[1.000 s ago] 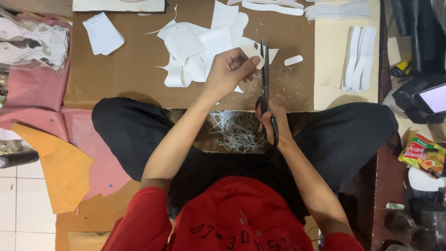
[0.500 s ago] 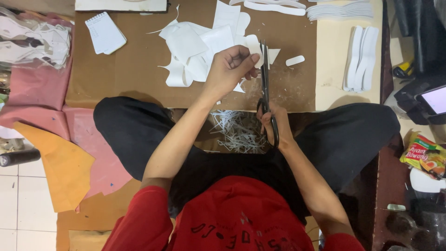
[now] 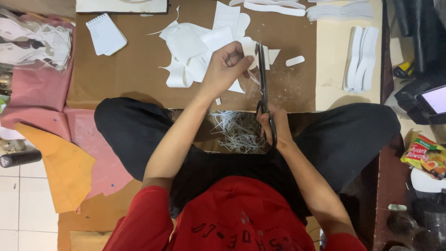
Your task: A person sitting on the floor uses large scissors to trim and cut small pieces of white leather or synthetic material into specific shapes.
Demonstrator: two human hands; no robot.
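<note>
The left hand (image 3: 227,65) is pinching a white sheet (image 3: 204,44), light and floppy, near its edge. At three o'clock, the right hand (image 3: 274,128) is gripping scissors (image 3: 263,79) firmly by the handles.

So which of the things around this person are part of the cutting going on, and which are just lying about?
In use:
- black scissors in the right hand
- small white piece pinched in the left hand
- white offcuts on the brown board
- trimmings

Lying about:
- notepad
- orange sheet
- snack packet
- phone
</note>
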